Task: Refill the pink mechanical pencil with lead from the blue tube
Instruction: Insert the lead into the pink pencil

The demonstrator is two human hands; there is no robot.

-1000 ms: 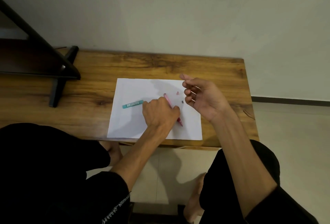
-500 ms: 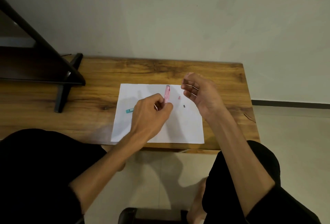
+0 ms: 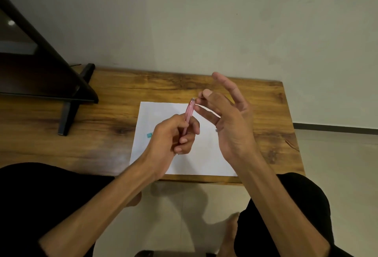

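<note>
My left hand (image 3: 176,134) is closed around the pink mechanical pencil (image 3: 189,113), holding it above the white paper (image 3: 204,158) with its open top end pointing up and away. My right hand (image 3: 227,117) sits just right of that end, thumb and forefinger pinched at the pencil's top on what looks like thin lead sticks; other fingers spread. Only the left tip of the blue lead tube (image 3: 149,135) shows on the paper, the remainder hidden behind my left hand.
The paper lies on a wooden table (image 3: 102,113) against a pale wall. A dark stand (image 3: 67,101) occupies the table's left part. A tiny dark piece (image 3: 216,130) peeks out by my right palm. My knees and the tiled floor are below the table edge.
My left hand picked the pencil up off the paper and tilted its top end upward. My right hand moved in until its pinched fingertips met that end.
</note>
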